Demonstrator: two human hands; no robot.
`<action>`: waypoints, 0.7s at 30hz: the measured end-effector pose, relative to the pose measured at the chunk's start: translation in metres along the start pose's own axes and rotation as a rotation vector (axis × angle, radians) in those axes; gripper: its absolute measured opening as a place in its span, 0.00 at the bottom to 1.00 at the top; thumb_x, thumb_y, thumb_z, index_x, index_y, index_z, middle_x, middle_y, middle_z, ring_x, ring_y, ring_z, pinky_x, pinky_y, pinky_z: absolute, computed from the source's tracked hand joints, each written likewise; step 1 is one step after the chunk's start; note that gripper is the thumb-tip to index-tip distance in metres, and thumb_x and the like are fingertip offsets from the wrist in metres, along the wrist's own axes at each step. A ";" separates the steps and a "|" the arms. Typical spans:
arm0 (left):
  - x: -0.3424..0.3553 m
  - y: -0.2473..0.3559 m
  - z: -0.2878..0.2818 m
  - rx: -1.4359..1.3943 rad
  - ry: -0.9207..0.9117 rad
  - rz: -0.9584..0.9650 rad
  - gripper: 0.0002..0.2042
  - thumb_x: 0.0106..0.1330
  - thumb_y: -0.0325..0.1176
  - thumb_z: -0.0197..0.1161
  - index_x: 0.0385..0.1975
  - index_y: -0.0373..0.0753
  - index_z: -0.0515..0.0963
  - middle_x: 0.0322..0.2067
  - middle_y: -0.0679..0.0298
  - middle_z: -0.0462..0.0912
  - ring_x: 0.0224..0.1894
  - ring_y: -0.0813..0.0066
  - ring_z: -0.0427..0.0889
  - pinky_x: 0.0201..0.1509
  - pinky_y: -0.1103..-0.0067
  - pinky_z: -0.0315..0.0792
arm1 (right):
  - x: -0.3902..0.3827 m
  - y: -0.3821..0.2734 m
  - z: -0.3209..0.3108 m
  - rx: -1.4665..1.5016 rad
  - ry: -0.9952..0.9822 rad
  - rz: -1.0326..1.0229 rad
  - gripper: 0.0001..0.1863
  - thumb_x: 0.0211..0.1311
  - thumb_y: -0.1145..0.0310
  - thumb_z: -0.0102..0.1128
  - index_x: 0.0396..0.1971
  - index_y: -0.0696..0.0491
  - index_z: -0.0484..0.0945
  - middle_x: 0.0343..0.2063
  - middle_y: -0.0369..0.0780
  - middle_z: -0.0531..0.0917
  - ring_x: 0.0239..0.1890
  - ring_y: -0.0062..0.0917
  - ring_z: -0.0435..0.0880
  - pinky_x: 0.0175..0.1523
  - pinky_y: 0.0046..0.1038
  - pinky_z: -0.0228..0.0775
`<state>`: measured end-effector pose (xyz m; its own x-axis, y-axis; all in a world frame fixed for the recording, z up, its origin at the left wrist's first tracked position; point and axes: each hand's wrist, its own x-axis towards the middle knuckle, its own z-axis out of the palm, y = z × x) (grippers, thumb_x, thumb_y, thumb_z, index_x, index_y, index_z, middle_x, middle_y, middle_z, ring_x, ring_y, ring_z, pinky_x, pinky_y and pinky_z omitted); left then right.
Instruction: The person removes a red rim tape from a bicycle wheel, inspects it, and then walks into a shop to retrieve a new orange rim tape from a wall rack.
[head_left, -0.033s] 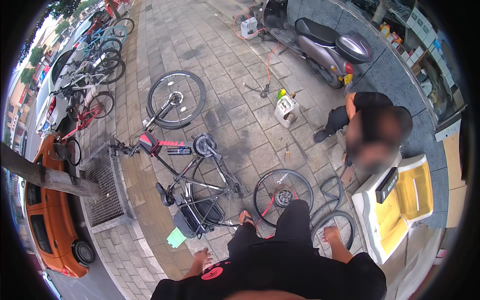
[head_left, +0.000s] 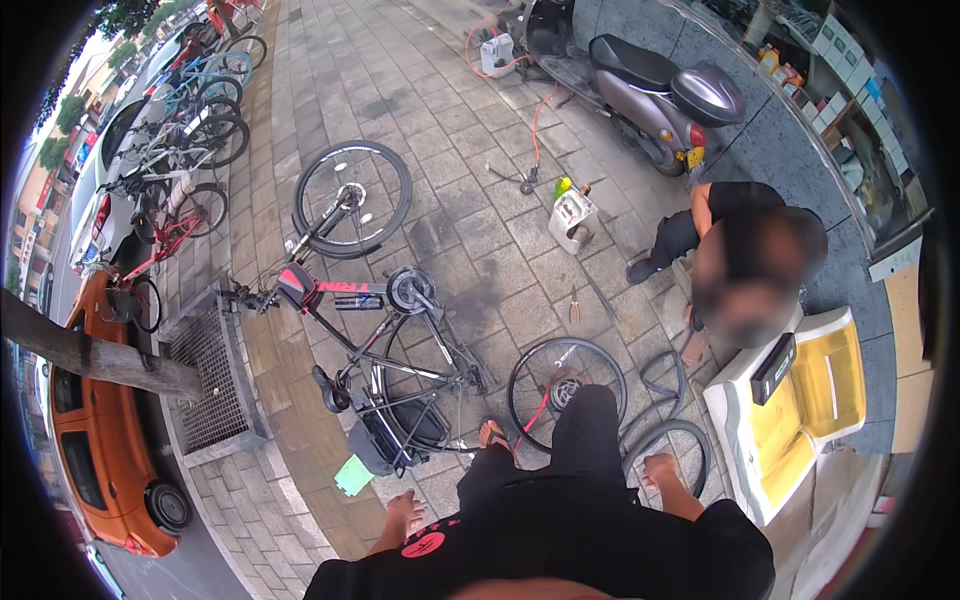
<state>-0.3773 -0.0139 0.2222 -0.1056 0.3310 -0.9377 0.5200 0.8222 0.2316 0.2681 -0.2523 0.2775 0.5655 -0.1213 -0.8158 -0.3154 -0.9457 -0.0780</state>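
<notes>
Loose spoked bicycle wheel stands on the grey paving just ahead of the person's black-trousered knee, with a black rubber tyre beside it near the right hand. Both hands hang open and empty, well apart; the left hand is near a green paper scrap. Farther off, an upturned black-and-red bicycle lies, and a crouching person in black.

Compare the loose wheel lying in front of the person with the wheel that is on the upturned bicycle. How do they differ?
The loose wheel lies flat on the paving, off any frame; the mounted wheel sits in the fork of the upturned bicycle. The loose wheel is at the person's raised knee, with a tyre beside it; the mounted wheel is farther off. Both are dark-rimmed and spoked.
</notes>
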 end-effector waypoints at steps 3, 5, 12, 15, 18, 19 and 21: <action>-0.003 0.057 -0.005 -0.300 0.082 0.011 0.23 0.74 0.49 0.58 0.56 0.36 0.72 0.41 0.57 0.83 0.37 0.60 0.86 0.35 0.64 0.79 | 0.078 0.053 0.035 -0.386 -0.205 -0.558 0.13 0.60 0.62 0.63 0.38 0.54 0.86 0.25 0.42 0.85 0.30 0.35 0.88 0.35 0.38 0.80; -0.008 0.105 0.048 -0.587 0.035 -0.091 0.21 0.73 0.49 0.58 0.53 0.37 0.74 0.39 0.59 0.83 0.35 0.63 0.86 0.32 0.66 0.79 | 0.159 0.076 -0.020 -0.377 -0.249 -0.918 0.15 0.55 0.63 0.65 0.40 0.54 0.87 0.27 0.42 0.87 0.35 0.39 0.89 0.43 0.39 0.80; 0.001 0.208 0.030 -0.561 0.174 0.057 0.22 0.73 0.53 0.59 0.51 0.39 0.76 0.40 0.62 0.83 0.34 0.67 0.85 0.31 0.69 0.79 | 0.107 -0.166 0.041 -1.433 -0.308 -1.036 0.15 0.49 0.61 0.72 0.30 0.57 0.86 0.24 0.42 0.86 0.29 0.35 0.88 0.37 0.37 0.81; -0.016 0.254 0.033 -0.622 0.338 -0.031 0.22 0.73 0.53 0.59 0.53 0.41 0.75 0.41 0.61 0.84 0.34 0.65 0.85 0.32 0.68 0.79 | -0.001 -0.334 0.042 -0.663 -0.309 -0.226 0.14 0.53 0.63 0.68 0.28 0.61 0.85 0.24 0.45 0.86 0.24 0.34 0.87 0.28 0.37 0.79; -0.007 0.264 0.053 -0.240 0.348 -0.062 0.21 0.71 0.51 0.59 0.51 0.40 0.77 0.41 0.58 0.85 0.37 0.62 0.86 0.37 0.66 0.78 | 0.046 -0.433 0.024 -0.726 -0.212 -0.339 0.18 0.58 0.60 0.61 0.25 0.62 0.85 0.22 0.46 0.86 0.19 0.35 0.86 0.27 0.35 0.80; -0.006 0.267 0.059 -0.037 0.344 -0.051 0.21 0.70 0.51 0.59 0.51 0.40 0.78 0.41 0.57 0.85 0.38 0.61 0.86 0.39 0.66 0.78 | 0.071 -0.466 0.027 -0.775 -0.193 -0.428 0.17 0.59 0.61 0.60 0.27 0.62 0.85 0.23 0.47 0.87 0.19 0.35 0.87 0.28 0.35 0.81; -0.009 0.288 0.075 0.243 0.303 -0.038 0.21 0.69 0.50 0.59 0.50 0.39 0.79 0.42 0.55 0.86 0.40 0.59 0.86 0.42 0.65 0.78 | 0.137 -0.502 0.028 -0.776 -0.140 -0.633 0.16 0.62 0.62 0.58 0.36 0.62 0.83 0.25 0.48 0.87 0.22 0.36 0.88 0.28 0.35 0.82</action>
<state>-0.1633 0.1852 0.2783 -0.3557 0.4538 -0.8171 0.6924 0.7151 0.0957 0.4827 0.2144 0.1885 0.3468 0.4600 -0.8174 0.6223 -0.7649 -0.1664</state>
